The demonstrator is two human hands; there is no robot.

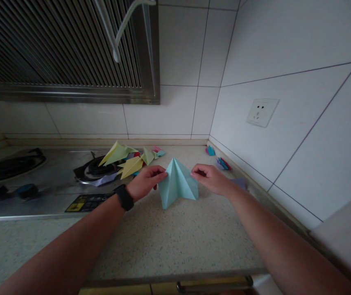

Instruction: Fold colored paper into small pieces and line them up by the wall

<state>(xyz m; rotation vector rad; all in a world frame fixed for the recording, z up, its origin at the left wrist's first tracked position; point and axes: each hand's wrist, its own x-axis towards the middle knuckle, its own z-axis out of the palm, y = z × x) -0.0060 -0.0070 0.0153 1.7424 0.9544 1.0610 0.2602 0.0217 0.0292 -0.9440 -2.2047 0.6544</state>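
A light blue sheet of folded paper (178, 184) is held up over the counter, its pleats spreading downward from a pointed top. My left hand (147, 180), below a black wristwatch (123, 197), pinches the paper's left edge between thumb and fingers. On the opposite edge my right hand (210, 177) has a similar pinch. Behind my left hand lie a yellow folded paper (130, 167) and a pale green-yellow one (118, 152), partly over the gas burner (97, 167). A lavender paper (239, 183) is partly hidden behind my right forearm.
The speckled countertop (175, 241) runs to a tiled wall, with a socket (263, 112) on the right. Small colourful folded papers (223, 164) sit in the right corner. To the left is a gas stove (52, 196), and above it hangs a range hood (71, 53).
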